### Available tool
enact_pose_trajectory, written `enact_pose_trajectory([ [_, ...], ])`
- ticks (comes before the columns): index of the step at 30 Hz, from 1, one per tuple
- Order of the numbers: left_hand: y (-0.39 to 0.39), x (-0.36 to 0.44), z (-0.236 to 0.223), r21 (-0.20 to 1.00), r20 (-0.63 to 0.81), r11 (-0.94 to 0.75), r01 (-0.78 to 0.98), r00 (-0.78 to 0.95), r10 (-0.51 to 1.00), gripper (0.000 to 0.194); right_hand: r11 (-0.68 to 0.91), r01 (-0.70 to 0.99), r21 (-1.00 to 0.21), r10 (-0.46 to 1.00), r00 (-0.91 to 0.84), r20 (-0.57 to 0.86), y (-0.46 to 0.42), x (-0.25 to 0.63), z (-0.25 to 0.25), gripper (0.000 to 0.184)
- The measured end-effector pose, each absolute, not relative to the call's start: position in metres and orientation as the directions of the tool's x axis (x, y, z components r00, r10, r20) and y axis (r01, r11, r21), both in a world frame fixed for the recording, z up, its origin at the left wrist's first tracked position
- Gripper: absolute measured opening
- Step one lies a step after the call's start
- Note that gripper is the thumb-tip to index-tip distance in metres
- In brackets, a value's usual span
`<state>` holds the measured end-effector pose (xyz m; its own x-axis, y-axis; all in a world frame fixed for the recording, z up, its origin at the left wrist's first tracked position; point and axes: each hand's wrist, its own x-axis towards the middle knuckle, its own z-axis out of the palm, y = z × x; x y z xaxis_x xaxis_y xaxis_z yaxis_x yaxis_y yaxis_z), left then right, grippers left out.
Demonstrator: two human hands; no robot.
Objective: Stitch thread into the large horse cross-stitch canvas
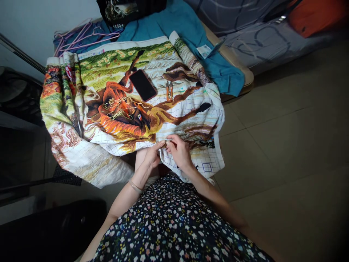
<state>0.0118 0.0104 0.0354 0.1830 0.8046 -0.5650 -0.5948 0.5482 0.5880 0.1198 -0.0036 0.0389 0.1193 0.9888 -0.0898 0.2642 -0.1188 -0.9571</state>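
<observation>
A large cross-stitch cloth (pixel 109 137) with stitched horses and a printed grid spreads over my lap and the low bed. My left hand (pixel 153 154) grips its near edge, thumb on top and fingers under the fabric. Close beside it, my right hand (pixel 178 151) is closed in a pinch over the cloth; whatever its fingertips hold is too small to make out. On the cloth lie a tangle of yellow thread (pixel 120 109), a dark phone (pixel 143 85) and orange-handled thread snips (pixel 169 91).
Pink hangers (pixel 81 38) and a black bag (pixel 128 11) rest on the teal sheet (pixel 174 20) at the back. Rolled cloth (pixel 188 54) bounds the work on the right. Tiled floor (pixel 272 145) lies to the right, and an orange item (pixel 316 18) is at the upper right.
</observation>
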Motion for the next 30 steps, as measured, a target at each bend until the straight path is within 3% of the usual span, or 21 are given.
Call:
enact_pose_trajectory([
  [2,0.01,0.011,0.034,0.605,-0.542,0.528,-0.596,0.178,0.822,0.03,-0.083,0.369,-0.926,0.996,0.059,-0.065,0.001,0.123,0.044,0.009],
  [4,0.009,0.01,0.031,0.618,-0.518,0.499,-0.607,0.164,0.84,0.032,-0.073,0.359,-0.931,0.997,0.053,-0.058,0.007,0.13,0.05,0.011],
  [8,0.008,0.01,0.027,0.644,-0.463,0.428,-0.634,0.122,0.878,0.04,-0.031,-0.02,-0.999,0.968,0.249,-0.035,0.021,0.163,0.077,0.023],
  [11,0.008,0.009,0.024,0.643,-0.462,0.413,-0.645,0.104,0.881,0.042,0.179,-0.29,-0.94,0.932,0.355,0.068,0.029,0.192,0.102,0.026],
  [13,0.008,0.01,0.023,0.645,-0.465,0.404,-0.649,0.087,0.881,0.042,0.292,-0.345,-0.892,0.909,0.39,0.146,0.029,0.2,0.11,0.024],
  [16,0.007,0.011,0.023,0.652,-0.457,0.387,-0.652,0.07,0.887,0.043,0.237,-0.301,-0.924,0.938,0.318,0.137,0.017,0.189,0.099,0.018],
  [20,0.006,0.012,0.026,0.626,-0.491,0.421,-0.657,0.087,0.867,0.044,-0.118,-0.085,-0.989,0.991,0.056,-0.123,-0.006,0.162,0.063,0.017],
  [22,0.006,0.013,0.029,0.612,-0.505,0.441,-0.656,0.104,0.857,0.046,-0.196,0.083,-0.977,0.98,-0.017,-0.198,-0.014,0.153,0.051,0.021],
  [25,0.006,0.013,0.032,0.611,-0.505,0.45,-0.652,0.116,0.855,0.047,-0.149,0.238,-0.96,0.988,-0.01,-0.155,-0.019,0.147,0.042,0.028],
  [30,0.006,0.013,0.032,0.589,-0.519,0.47,-0.657,0.138,0.843,0.047,-0.089,0.318,-0.944,0.996,0.001,-0.094,-0.017,0.145,0.041,0.031],
])
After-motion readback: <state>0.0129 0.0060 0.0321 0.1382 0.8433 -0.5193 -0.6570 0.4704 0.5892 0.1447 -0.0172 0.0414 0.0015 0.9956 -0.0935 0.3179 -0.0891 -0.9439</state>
